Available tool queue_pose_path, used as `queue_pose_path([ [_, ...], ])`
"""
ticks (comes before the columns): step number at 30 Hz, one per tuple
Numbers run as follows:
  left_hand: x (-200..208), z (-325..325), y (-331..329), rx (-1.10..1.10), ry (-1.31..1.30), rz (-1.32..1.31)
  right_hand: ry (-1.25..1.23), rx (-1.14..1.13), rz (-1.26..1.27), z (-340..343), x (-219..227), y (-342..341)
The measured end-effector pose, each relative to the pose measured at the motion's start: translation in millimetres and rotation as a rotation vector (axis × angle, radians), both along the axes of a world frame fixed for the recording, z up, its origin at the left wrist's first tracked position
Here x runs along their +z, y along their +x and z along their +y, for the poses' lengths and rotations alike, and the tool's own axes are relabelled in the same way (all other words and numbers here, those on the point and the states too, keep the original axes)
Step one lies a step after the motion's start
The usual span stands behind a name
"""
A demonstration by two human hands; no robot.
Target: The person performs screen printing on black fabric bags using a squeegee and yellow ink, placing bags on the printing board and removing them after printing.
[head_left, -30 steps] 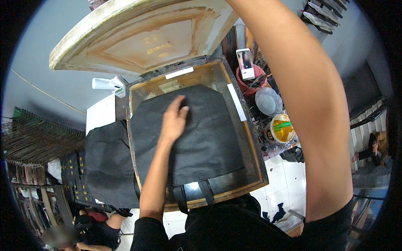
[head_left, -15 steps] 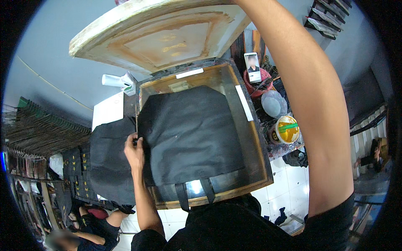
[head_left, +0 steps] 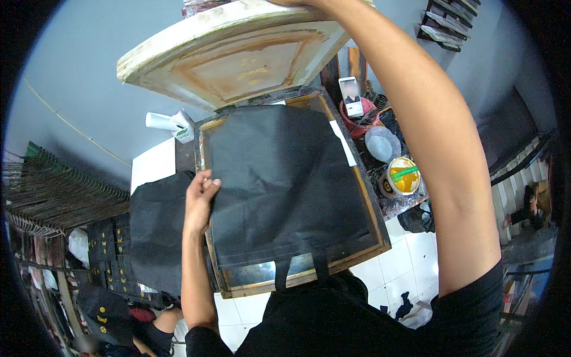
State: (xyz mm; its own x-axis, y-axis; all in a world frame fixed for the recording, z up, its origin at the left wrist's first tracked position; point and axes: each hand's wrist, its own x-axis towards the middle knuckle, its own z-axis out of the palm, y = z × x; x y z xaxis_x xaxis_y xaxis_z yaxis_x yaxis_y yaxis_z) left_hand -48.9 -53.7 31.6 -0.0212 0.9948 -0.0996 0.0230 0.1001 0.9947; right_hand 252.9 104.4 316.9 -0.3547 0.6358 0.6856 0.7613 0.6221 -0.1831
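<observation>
A black fabric tote bag point(head_left: 279, 184) lies over a framed glass-topped board point(head_left: 250, 275), its handles hanging toward me. At the bag's left edge is my left hand point(head_left: 199, 202), fingers curled and thumb close to them on the fabric edge. My right hand point(head_left: 291, 2), partly cut off by the picture's top, grips the upper edge of a raised screen-printing frame point(head_left: 196, 44). That frame tilts up behind the board, its mesh stained orange-brown with small yellow shapes.
Right of the board are a tub of yellow ink point(head_left: 404, 177), a clear bowl point(head_left: 382, 144) and a phone point(head_left: 351, 95) by a pink container. More black bags point(head_left: 157, 226) lie at left, below a white sheet point(head_left: 153, 162). A seated person point(head_left: 166, 321) is at lower left.
The bag has shifted right and away, covering more of the board. My left hand has moved slightly up along with its edge. The raised frame has shifted a little right in view.
</observation>
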Motion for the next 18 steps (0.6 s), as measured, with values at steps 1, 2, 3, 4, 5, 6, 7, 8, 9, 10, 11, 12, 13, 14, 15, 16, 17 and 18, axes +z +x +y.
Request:
queue_pose_path([
  [1,3.3,-5.6,-3.5,0.014,-0.012,-0.106,-0.015,0.017,0.026,-1.5,-2.5,-3.7],
  [2,15.9,-11.5,4.7,-0.022,-0.021,-0.143,-0.009,0.013,0.018,-1.2,-0.9,-1.6],
  [3,29.7,-14.1,20.5,-0.082,-0.026,-0.196,-0.004,-0.014,-0.006,-3.2,4.8,8.2],
  [4,6.5,-14.8,6.2,-0.115,0.026,-0.073,-0.004,0.002,-0.006,-1.8,6.2,2.9],
  [5,22.8,-25.9,29.6,-0.232,0.047,0.028,0.042,0.006,0.003,2.8,4.2,5.7],
  [6,40.4,-42.5,54.3,-0.35,0.069,0.128,0.027,-0.019,-0.003,5.5,0.4,11.2],
  [7,63.9,-58.2,68.1,-0.536,0.071,-0.015,0.014,-0.043,-0.002,0.5,-1.3,13.5],
  [8,69.4,-69.9,62.8,-0.554,0.103,-0.039,0.007,-0.059,-0.001,-4.4,0.7,11.9],
  [9,69.9,-78.4,61.5,-0.586,0.132,-0.077,-0.002,-0.072,-0.011,-5.0,-2.5,14.9],
  [10,82.9,-70.2,54.2,-0.376,0.103,0.168,-0.003,-0.068,-0.016,-5.3,-1.9,10.6],
  [11,76.5,-53.4,45.6,-0.23,0.086,0.129,-0.004,-0.067,-0.022,-6.3,-1.3,8.7],
  [12,60.6,-37.3,33.4,-0.082,0.066,0.088,-0.005,-0.071,-0.029,-10.2,-1.2,7.7],
  [13,49.3,-29.9,10.8,-0.09,0.05,0.087,0.001,-0.062,-0.016,-10.2,-4.5,5.1],
  [14,37.9,-24.8,-8.1,-0.097,0.032,0.085,0.005,-0.053,-0.004,-10.2,-7.7,2.4],
  [15,31.5,-20.3,-11.5,-0.06,0.03,0.099,0.0,-0.051,0.012,-15.6,-6.6,3.8],
  [16,19.3,-15.7,-16.3,-0.064,0.031,0.123,-0.004,-0.063,0.023,-18.6,-9.0,5.6],
  [17,8.4,-11.3,-23.8,-0.063,0.035,0.148,-0.005,-0.069,0.034,-21.2,-8.0,5.8],
  [18,-3.9,-6.3,-31.7,-0.062,0.039,0.174,-0.006,-0.076,0.046,-23.1,-7.2,6.1],
])
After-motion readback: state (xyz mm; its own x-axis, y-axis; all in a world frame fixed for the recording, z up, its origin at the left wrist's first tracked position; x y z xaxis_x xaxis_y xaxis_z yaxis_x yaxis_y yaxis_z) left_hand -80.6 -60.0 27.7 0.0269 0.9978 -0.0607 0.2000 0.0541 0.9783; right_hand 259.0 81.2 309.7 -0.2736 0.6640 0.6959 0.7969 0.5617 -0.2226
